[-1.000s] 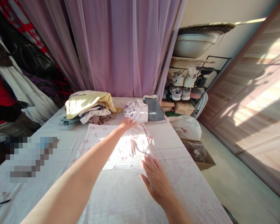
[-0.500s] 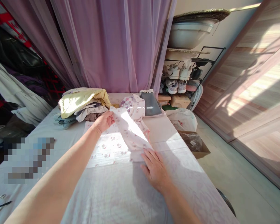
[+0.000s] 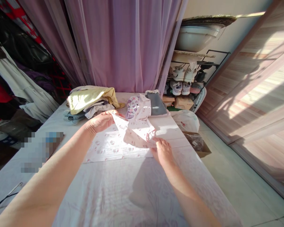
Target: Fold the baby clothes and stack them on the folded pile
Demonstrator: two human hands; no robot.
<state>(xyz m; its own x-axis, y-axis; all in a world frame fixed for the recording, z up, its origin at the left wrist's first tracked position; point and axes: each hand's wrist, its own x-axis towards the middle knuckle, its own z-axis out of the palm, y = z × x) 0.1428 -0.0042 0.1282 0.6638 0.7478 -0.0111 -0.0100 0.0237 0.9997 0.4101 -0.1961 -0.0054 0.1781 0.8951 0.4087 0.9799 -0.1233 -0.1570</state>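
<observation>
A pale pink printed garment (image 3: pixel 135 134) is lifted off the table and bent over on itself between my hands. My left hand (image 3: pixel 100 122) is shut on its upper corner, near the stack of folded clothes (image 3: pixel 91 104). My right hand (image 3: pixel 163 153) pinches its lower edge with the fingers curled. Beneath them lies a flat white cloth with a small pink print (image 3: pixel 109 148). A purple-patterned piece (image 3: pixel 133 107) and a grey folded piece with a frilled edge (image 3: pixel 156 104) sit just beyond the garment.
The table (image 3: pixel 132 189) has a pale sheet and a pixelated object at left. Purple curtains hang behind it, with dark hanging clothes at left. At right stand a shoe rack, a white basin, a white bag and a cardboard box on the floor.
My right hand has gone from lying flat on the table to gripping the garment's edge. My left hand has moved left with the corner, lifting and folding the garment.
</observation>
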